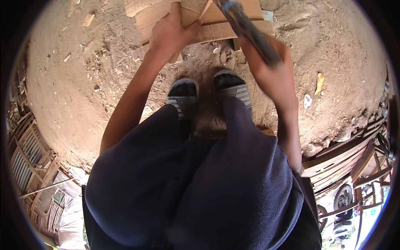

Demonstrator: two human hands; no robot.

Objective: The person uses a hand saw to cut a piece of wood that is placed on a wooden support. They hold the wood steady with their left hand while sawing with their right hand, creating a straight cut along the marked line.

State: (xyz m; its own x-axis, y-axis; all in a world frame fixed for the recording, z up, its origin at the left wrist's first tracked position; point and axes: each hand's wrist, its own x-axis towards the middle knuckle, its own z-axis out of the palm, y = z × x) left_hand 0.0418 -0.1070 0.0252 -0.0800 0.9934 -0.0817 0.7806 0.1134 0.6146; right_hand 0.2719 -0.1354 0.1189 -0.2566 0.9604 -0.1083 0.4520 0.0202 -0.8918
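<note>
At the top edge, my left hand (173, 33) presses down on a piece of light wood (189, 16), its thumb and fingers closed against it. A thin wooden strip (205, 9) slants up just past the thumb. My right hand (268, 62) is wrapped round a dark-handled tool (254, 35) with a blue band near its upper end. The handle points up and left over the boards, and its far end is cut off by the picture's edge. Beneath both hands lie flat wooden boards (221, 32), close in front of my feet.
My sandalled feet (183, 91) rest on a dirt floor (104, 75) strewn with wood chips. A yellowish scrap (319, 83) and a crumpled clear scrap (307, 101) lie right. Stacked planks (333, 166) and wheels (343, 196) stand lower right; corrugated sheeting (25, 154) is far left.
</note>
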